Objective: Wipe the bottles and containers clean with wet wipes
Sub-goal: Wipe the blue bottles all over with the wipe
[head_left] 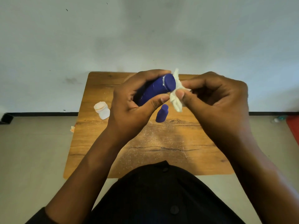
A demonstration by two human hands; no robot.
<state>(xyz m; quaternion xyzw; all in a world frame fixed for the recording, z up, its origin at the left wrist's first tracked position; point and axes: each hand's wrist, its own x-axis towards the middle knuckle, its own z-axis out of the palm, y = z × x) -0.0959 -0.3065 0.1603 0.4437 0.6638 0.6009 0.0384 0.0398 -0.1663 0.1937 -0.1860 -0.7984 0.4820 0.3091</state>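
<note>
My left hand [129, 101] grips a dark blue bottle [155, 89], held on its side above the table with its flat end turned to the right. My right hand [215, 97] pinches a crumpled white wet wipe [175, 101] that touches that end of the bottle. A smaller dark blue bottle [161, 114] stands upright on the wooden table [161, 143] below the hands. A white container [102, 110] stands at the table's left edge.
The small wooden table stands against a pale wall, with floor on both sides. A scrap of paper [72, 128] lies on the floor left of the table. A red object [293, 128] shows at the far right. White dust speckles the tabletop.
</note>
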